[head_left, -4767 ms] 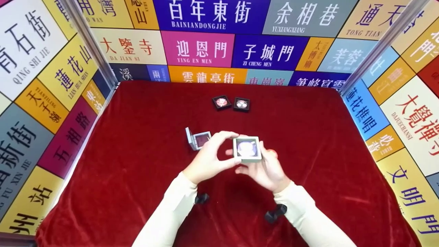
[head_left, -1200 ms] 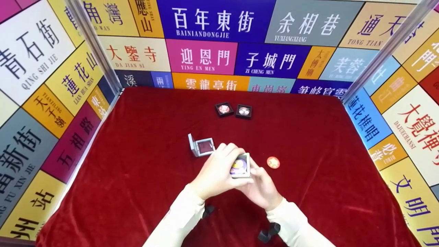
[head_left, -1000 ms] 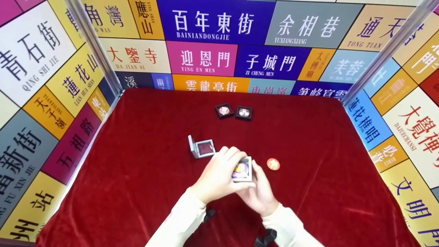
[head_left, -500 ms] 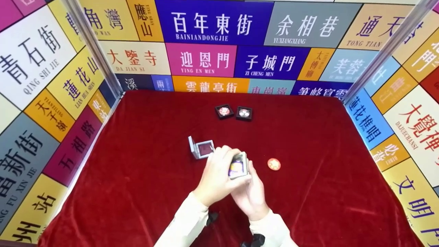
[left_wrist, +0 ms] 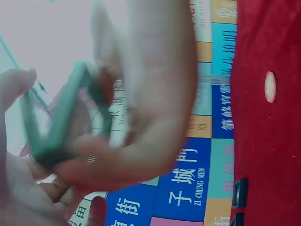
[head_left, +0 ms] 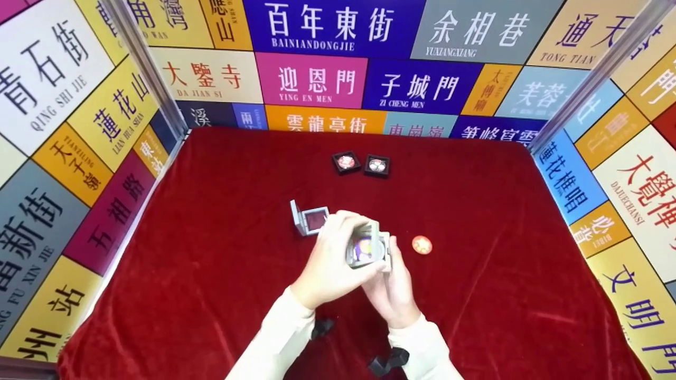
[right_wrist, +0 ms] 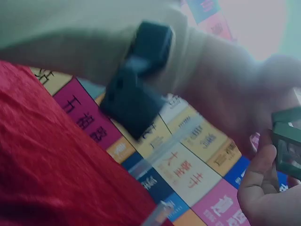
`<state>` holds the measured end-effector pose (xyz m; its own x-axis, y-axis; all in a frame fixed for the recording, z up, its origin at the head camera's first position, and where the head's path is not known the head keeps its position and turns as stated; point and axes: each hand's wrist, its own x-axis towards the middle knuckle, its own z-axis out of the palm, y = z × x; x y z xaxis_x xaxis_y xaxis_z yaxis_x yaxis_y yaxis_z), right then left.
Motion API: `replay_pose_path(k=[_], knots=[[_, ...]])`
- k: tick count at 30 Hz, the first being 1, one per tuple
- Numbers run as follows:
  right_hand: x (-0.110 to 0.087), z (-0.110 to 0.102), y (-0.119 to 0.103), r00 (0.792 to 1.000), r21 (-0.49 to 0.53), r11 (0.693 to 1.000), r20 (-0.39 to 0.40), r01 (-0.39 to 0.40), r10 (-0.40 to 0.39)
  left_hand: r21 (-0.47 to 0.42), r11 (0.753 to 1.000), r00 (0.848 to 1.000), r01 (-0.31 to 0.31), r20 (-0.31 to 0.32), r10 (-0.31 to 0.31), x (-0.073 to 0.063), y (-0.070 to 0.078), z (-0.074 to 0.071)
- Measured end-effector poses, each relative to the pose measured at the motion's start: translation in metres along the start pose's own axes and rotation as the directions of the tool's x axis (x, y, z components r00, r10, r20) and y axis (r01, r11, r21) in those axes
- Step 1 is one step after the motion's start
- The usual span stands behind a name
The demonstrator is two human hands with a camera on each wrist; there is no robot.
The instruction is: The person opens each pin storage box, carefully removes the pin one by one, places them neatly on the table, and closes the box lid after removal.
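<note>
Both hands are together above the red cloth, holding a small pale-green display case with clear windows. Its two framed halves stand at an angle to each other. Inside shows a round purple-and-yellow piece. My left hand grips the left half, thumb along the near edge. Around the right half curl the fingers of my right hand, partly hidden behind the case. In the left wrist view the case's green frame forms a blurred V between the fingers. Only a green corner of the case shows in the right wrist view.
A grey hinged case stands with its lid up, left of the hands. Right of them a round red-orange disc lies on the red cloth. Two black framed boxes, left and right, lie farther back before printed walls.
Earlier the green case faced up with its halves together; it has since turned, and the halves have swung apart. The right hand has moved left and down, uncovering the red-orange disc.
</note>
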<state>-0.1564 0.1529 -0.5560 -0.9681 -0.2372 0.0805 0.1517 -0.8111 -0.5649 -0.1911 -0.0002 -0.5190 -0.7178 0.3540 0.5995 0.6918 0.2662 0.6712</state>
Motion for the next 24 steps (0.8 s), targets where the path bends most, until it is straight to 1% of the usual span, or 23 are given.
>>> replay_pose_path(k=[3, 5, 8, 11, 14, 16, 18, 19, 20, 21, 22, 23, 24], knots=[[0.000, -0.003, -0.002, 1.000, -0.056, 0.998, -0.024, 0.018, -0.020, -0.090, 0.996, 0.999, 0.013, 0.032, -0.010, 0.000, 0.002, -0.009], [0.000, -0.003, -0.003, 0.999, -0.077, 0.997, -0.040, 0.017, -0.020, -0.146, 0.989, 0.999, 0.028, 0.047, -0.021, -0.002, 0.002, -0.014], [0.000, -0.005, -0.004, 0.999, -0.079, 0.997, -0.040, 0.011, -0.014, -0.213, 0.976, 0.998, 0.049, 0.037, -0.042, -0.006, -0.001, -0.018], [0.000, -0.008, -0.004, 1.000, -0.057, 0.998, -0.026, 0.009, -0.010, -0.312, 0.947, 0.997, 0.073, 0.016, -0.072, -0.009, -0.005, -0.018], [0.001, -0.012, -0.006, 1.000, -0.045, 0.999, -0.017, 0.000, -0.001, -0.423, 0.902, 0.995, 0.092, 0.001, -0.101, -0.013, -0.009, -0.018], [0.000, -0.014, -0.007, 1.000, -0.047, 0.999, -0.020, -0.015, 0.014, -0.470, 0.877, 0.993, 0.099, -0.003, -0.114, -0.015, -0.011, -0.018], [0.000, -0.015, -0.009, 1.000, -0.074, 0.997, -0.021, -0.022, 0.020, -0.489, 0.866, 0.992, 0.105, -0.005, -0.124, -0.017, -0.013, -0.018], [-0.001, -0.014, -0.010, 1.000, -0.111, 0.994, -0.021, -0.010, 0.008, -0.486, 0.867, 0.992, 0.111, -0.004, -0.129, -0.019, -0.013, -0.018], [-0.002, -0.014, -0.011, 1.000, -0.166, 0.986, -0.020, 0.009, -0.013, -0.480, 0.869, 0.991, 0.117, -0.001, -0.134, -0.020, -0.014, -0.019], [-0.002, -0.013, -0.012, 0.999, -0.234, 0.972, -0.019, 0.038, -0.044, -0.472, 0.873, 0.990, 0.125, 0.000, -0.141, -0.021, -0.015, -0.020], [-0.003, -0.012, -0.013, 0.997, -0.312, 0.947, -0.013, 0.072, -0.080, -0.465, 0.876, 0.989, 0.130, -0.001, -0.147, -0.023, -0.016, -0.020], [-0.004, -0.010, -0.015, 0.993, -0.399, 0.910, -0.004, 0.109, -0.121, -0.458, 0.879, 0.988, 0.136, -0.002, -0.154, -0.024, -0.017, -0.021], [-0.004, -0.009, -0.016, 0.987, -0.489, 0.861, 0.008, 0.143, -0.159, -0.450, 0.881, 0.987, 0.143, -0.003, -0.162, -0.025, -0.018, -0.022]])
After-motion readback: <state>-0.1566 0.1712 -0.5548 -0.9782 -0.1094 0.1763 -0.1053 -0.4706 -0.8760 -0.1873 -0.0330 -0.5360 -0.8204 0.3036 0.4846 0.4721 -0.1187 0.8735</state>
